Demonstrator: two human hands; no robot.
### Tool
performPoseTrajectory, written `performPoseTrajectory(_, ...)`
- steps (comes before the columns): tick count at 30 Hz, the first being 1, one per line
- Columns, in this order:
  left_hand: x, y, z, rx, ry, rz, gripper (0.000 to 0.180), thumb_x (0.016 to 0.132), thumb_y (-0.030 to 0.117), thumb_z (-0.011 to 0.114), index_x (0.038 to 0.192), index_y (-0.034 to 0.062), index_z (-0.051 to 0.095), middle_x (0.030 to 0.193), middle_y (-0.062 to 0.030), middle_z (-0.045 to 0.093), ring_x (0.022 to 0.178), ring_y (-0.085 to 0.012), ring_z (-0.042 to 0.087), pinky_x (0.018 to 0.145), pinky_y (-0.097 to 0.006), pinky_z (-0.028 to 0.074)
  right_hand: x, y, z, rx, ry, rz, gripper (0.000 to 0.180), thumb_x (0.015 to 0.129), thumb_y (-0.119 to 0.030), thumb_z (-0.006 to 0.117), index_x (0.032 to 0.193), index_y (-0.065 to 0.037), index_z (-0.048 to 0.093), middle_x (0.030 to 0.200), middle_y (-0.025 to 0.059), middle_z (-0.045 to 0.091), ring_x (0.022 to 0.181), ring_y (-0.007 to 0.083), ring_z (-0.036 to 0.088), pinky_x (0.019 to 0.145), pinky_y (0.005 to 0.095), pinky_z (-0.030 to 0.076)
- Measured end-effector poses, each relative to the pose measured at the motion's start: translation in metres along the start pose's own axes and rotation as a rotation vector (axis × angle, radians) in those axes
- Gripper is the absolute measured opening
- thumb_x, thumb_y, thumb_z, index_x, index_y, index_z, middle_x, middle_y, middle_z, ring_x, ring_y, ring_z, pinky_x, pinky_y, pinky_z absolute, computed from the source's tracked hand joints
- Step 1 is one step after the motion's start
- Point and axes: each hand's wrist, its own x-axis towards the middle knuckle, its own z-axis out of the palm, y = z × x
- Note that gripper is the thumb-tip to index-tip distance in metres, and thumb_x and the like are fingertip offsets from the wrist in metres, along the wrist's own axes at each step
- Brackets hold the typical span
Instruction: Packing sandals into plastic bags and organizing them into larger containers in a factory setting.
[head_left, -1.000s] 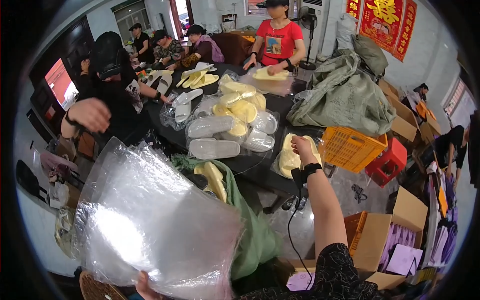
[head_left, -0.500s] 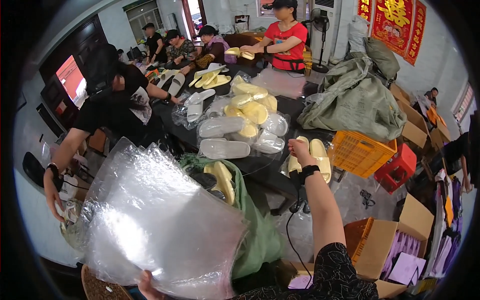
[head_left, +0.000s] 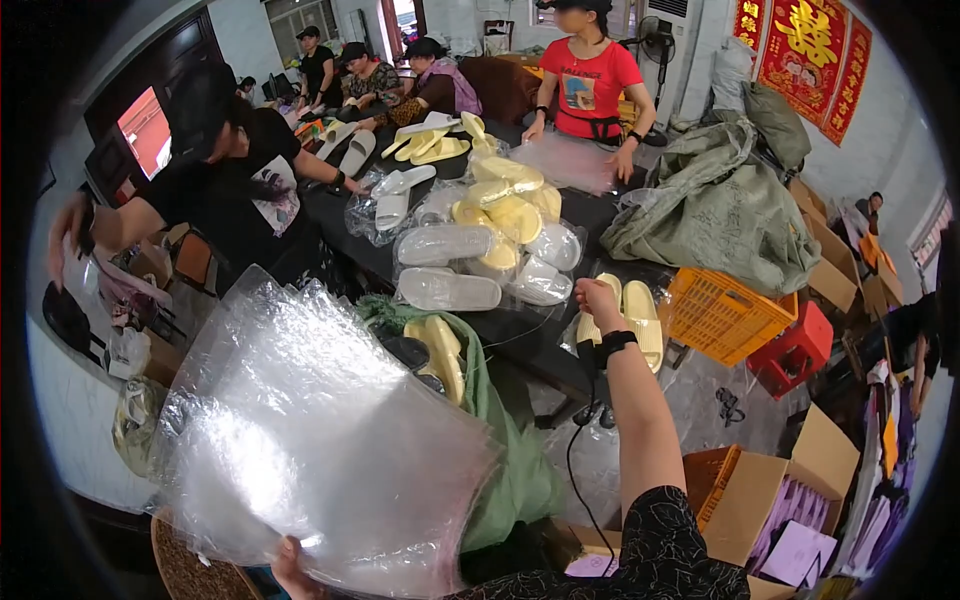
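Observation:
My left hand [head_left: 290, 572] grips the lower edge of a large stack of clear plastic bags [head_left: 320, 440], which fans out and catches the light. Its thumb lies on top of the sheets. My right hand [head_left: 601, 305] is closed over a pair of yellow slippers [head_left: 641, 325] at the table's near right; what its fingers pinch is hidden. A black band with a cable [head_left: 572, 460] circles that wrist. Ahead lies a heap of bagged white slippers [head_left: 450, 291] and yellow slippers [head_left: 515, 222]. A green woven sack [head_left: 505, 470] holding yellow slippers [head_left: 440, 360] stands behind the bags.
Across the black table [head_left: 340, 225], a person in red [head_left: 590, 90] has both hands by flat plastic bags [head_left: 565, 162]. Another person in black [head_left: 245, 170] is at left. An orange crate [head_left: 730, 310], red stool [head_left: 793, 350], grey-green sack [head_left: 720, 215] and open carton [head_left: 765, 500] stand right.
The person in red has put down the yellow slippers and lowered both hands to the plastic bags. The person at left has raised an arm. My hands hold nearly the same places.

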Motion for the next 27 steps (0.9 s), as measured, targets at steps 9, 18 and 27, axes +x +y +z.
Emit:
performPoseTrajectory(9,-0.009,0.001,0.024,0.012,-0.02,-0.052,0.043,0.088,0.031,0.062,0.108,-0.0072,0.056,0.094,-0.0112,0.059,0.086,-0.0237,0.06,0.074,-0.038,0.051,0.026,-0.001,-0.023,0.072,0.037,0.003,0.017,0.083,-0.017,0.064,0.095,-0.005,0.063,0.079,0.0009,0.062,0.059,0.0088,0.055,0.053,0.0251,0.045)
performPoseTrajectory(18,-0.01,-0.003,0.032,0.036,-0.081,-0.113,0.047,0.085,0.036,0.062,0.113,-0.0007,0.057,0.103,-0.0104,0.06,0.096,-0.0241,0.059,0.079,-0.04,0.05,0.052,-0.008,-0.045,0.074,0.116,-0.027,0.02,0.085,-0.022,0.064,0.1,-0.008,0.064,0.091,0.0017,0.066,0.071,0.0108,0.058,0.063,0.0288,0.047)
performPoseTrajectory(27,-0.019,-0.022,-0.004,0.22,-0.332,0.132,0.055,0.092,0.034,0.059,0.132,-0.0012,0.048,0.138,-0.0203,0.047,0.131,-0.031,0.04,0.11,-0.047,0.028,0.073,-0.01,-0.038,0.14,0.134,-0.111,0.027,0.085,-0.028,0.067,0.099,-0.006,0.064,0.087,0.002,0.066,0.071,0.013,0.06,0.065,0.029,0.048)
